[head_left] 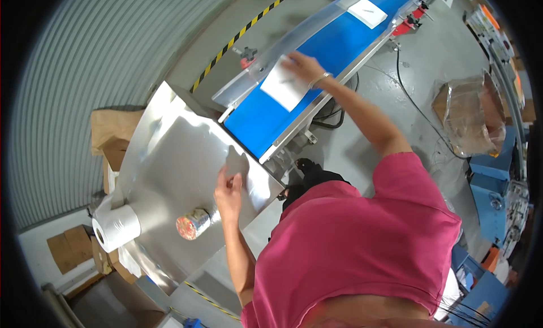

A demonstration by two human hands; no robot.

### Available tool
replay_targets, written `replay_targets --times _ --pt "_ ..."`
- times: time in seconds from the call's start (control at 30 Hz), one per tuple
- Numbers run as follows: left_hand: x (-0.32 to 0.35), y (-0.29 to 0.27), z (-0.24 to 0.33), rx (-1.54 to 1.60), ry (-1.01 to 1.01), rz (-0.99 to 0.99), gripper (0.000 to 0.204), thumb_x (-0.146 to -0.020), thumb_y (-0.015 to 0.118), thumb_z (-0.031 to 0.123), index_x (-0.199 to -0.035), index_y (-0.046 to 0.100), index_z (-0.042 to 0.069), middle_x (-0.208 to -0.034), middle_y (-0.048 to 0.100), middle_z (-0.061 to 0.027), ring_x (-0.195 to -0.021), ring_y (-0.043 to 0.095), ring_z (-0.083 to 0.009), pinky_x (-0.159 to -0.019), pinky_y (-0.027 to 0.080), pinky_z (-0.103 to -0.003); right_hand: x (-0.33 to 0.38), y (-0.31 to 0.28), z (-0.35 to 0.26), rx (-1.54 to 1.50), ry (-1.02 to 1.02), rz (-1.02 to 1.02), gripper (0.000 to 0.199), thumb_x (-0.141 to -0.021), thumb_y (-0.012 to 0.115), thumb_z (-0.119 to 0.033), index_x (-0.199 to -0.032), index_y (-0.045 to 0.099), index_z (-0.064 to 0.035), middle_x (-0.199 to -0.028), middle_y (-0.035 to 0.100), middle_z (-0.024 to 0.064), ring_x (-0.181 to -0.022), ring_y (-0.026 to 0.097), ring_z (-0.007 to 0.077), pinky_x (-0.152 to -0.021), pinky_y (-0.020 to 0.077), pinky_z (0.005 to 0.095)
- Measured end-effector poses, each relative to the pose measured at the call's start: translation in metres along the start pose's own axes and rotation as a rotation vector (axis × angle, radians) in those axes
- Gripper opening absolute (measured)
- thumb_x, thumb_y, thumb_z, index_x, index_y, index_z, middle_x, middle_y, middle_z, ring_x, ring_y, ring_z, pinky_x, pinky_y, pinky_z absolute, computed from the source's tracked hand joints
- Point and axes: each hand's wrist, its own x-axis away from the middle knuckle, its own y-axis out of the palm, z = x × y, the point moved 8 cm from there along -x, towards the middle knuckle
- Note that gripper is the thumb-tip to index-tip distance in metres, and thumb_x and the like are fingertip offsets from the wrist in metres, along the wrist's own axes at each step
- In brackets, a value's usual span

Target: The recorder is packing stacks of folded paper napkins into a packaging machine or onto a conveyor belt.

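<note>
My right hand (306,69) is over the blue conveyor belt (247,122), its fingers closed on the upper edge of a flat white packet (285,89). The packet lies at a slant near the belt's close end, with a small dark printed mark on it. My left hand (228,192) hovers above the steel table (169,152) with its fingers loosely bent and apart, and nothing shows in them. Beside it on the table stands a roll of tape (193,224) or similar shiny cylinder with a reddish patterned end; its exact kind is unclear.
Farther up the belt lies another white packet (367,12). A large white roll (117,227) rests at the table's left edge, near brown cardboard (116,130). Clear side guards (240,86) line the belt. A plastic-lined carton (472,116) and a black cable (416,99) are on the floor at right.
</note>
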Motion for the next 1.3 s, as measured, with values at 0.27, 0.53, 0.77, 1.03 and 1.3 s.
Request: replay_targets --times 0.27,0.53,0.77,1.03,1.3 --pt "0.026 -0.034 -0.08 -0.376 -0.046 0.016 0.044 -0.085 0.066 0.018 -0.123 0.053 0.0 -0.075 0.065 -0.018 -0.068 0.064 -0.023 -0.066 0.05 -0.036 -0.041 -0.138 0.049 0.697 -0.071 0.68 0.054 -0.085 0.061 -0.049 -0.125 0.054 -0.0118 -0.117 0.061 0.0147 -0.106 0.057 0.0339 -0.087 0.0463 0.041" --pt "0.012 -0.057 -0.172 -0.277 -0.101 0.055 0.056 -0.091 0.056 0.032 -0.121 0.045 -0.014 -0.096 0.06 -0.0327 -0.087 0.062 -0.0412 -0.075 0.049 -0.043 0.168 -0.092 0.06 0.138 0.055 0.884 0.036 -0.079 0.066 -0.017 -0.112 0.057 -0.0053 -0.098 0.064 0.0143 -0.095 0.061 0.032 -0.082 0.0492 0.0415" --pt "-0.049 0.027 -0.182 -0.178 0.309 -0.344 0.049 -0.092 0.057 0.03 -0.116 0.049 -0.012 -0.095 0.063 -0.0273 -0.082 0.063 -0.0353 -0.074 0.05 -0.04 0.294 0.083 0.02 -0.131 0.134 0.727 0.017 -0.084 0.057 -0.015 -0.097 0.06 -0.0053 -0.093 0.06 0.0153 -0.089 0.059 0.0332 -0.076 0.0484 0.0414" --pt "0.048 0.063 -0.027 -0.443 0.841 -0.658 0.046 -0.091 0.058 0.027 -0.117 0.051 -0.01 -0.095 0.064 -0.0236 -0.08 0.063 -0.031 -0.073 0.051 -0.038 0.445 0.107 -0.056 -0.119 -0.044 0.45 0.012 -0.082 0.06 -0.018 -0.09 0.063 -0.01 -0.079 0.065 0.0103 -0.074 0.063 0.0304 -0.065 0.0467 0.0418" --pt "0.259 0.169 0.098 -0.058 1.012 -1.03 0.037 -0.092 0.058 0.018 -0.12 0.056 -0.007 -0.1 0.065 -0.0149 -0.089 0.062 -0.0205 -0.08 0.049 -0.032 0.672 -0.041 -0.089 0.146 -0.007 0.942 0.012 -0.088 0.058 -0.022 -0.093 0.063 -0.0126 -0.08 0.065 0.0102 -0.075 0.063 0.0297 -0.061 0.0499 0.0382"
